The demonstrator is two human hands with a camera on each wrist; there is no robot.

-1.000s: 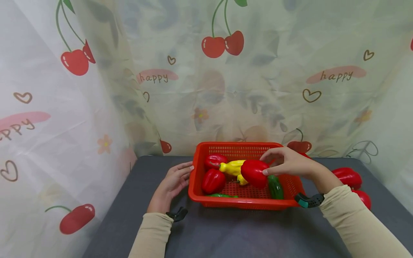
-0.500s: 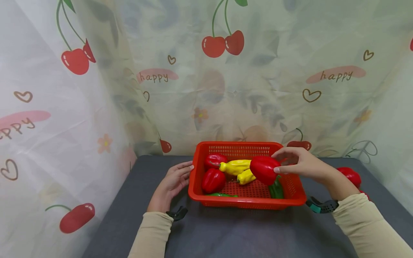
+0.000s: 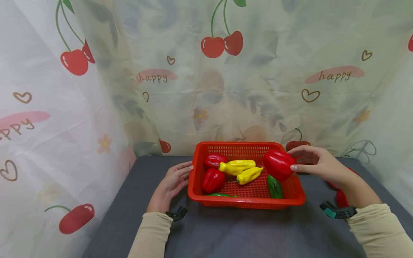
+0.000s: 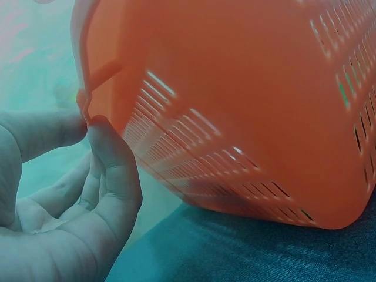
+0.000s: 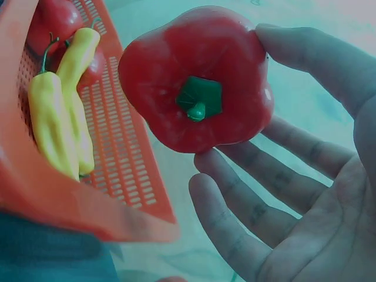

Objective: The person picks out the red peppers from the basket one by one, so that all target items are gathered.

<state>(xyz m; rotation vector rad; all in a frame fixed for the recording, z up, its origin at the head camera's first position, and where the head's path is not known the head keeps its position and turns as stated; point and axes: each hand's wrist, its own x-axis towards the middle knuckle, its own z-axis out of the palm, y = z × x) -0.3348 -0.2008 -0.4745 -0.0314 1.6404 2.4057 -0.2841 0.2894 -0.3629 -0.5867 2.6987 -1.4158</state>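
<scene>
My left hand (image 3: 174, 181) pinches the left rim of the orange-red plastic basket (image 3: 238, 201) between thumb and finger, which the left wrist view shows close up. My right hand (image 3: 326, 168) holds a red bell pepper (image 3: 279, 165) above the basket's right side. Seen in the right wrist view, that bell pepper (image 5: 158, 100) has a green stem and sits between the thumb and fingertips. In the basket, two red bell peppers (image 3: 213, 181) lie at the left, two yellow peppers (image 3: 237, 167) in the middle, and a green vegetable (image 3: 275, 187) at the right.
Another green piece (image 3: 222, 195) lies along the basket's front wall. More red peppers (image 3: 342, 198) are on the dark grey table (image 3: 258, 233) at the right, partly hidden by the right arm. A printed curtain (image 3: 226, 100) rises behind the table and along both sides.
My right hand has carried the red bell pepper to the right, from over the basket's middle to its right side, uncovering the yellow peppers. The left hand stays on the rim.
</scene>
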